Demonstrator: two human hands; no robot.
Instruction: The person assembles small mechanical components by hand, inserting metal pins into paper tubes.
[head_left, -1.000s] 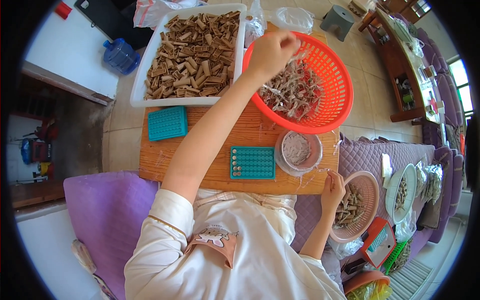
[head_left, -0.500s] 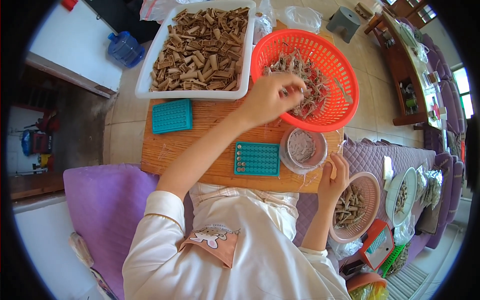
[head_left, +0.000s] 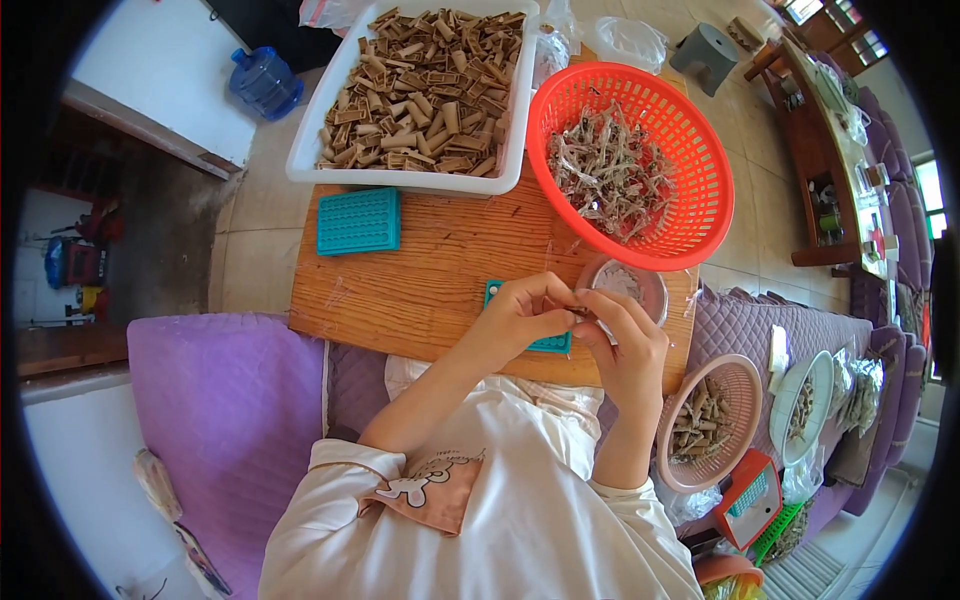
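Observation:
My left hand (head_left: 528,315) and my right hand (head_left: 630,345) meet fingertip to fingertip above the front of the wooden table (head_left: 430,270). Both pinch a small brownish piece (head_left: 578,311), too small and covered to name. Beneath them lies a teal tray with rows of small holes (head_left: 556,343), mostly hidden by my left hand. Just behind my right hand stands a round tub (head_left: 655,297) with whitish bits inside. Farther back, a red plastic basket (head_left: 708,235) holds a tangle of dry brown scraps with clear wrapping.
A white bin (head_left: 305,140) heaped with brown half-tube pieces stands at the back left. A second teal tray (head_left: 358,221) lies in front of it. To the right, a pink basket (head_left: 745,400) and a pale green basket (head_left: 823,400) sit on the purple sofa (head_left: 780,315).
My left hand has come back from the red basket toward me. My right hand has moved left and up to join it, and both now pinch a small piece over the teal tray.

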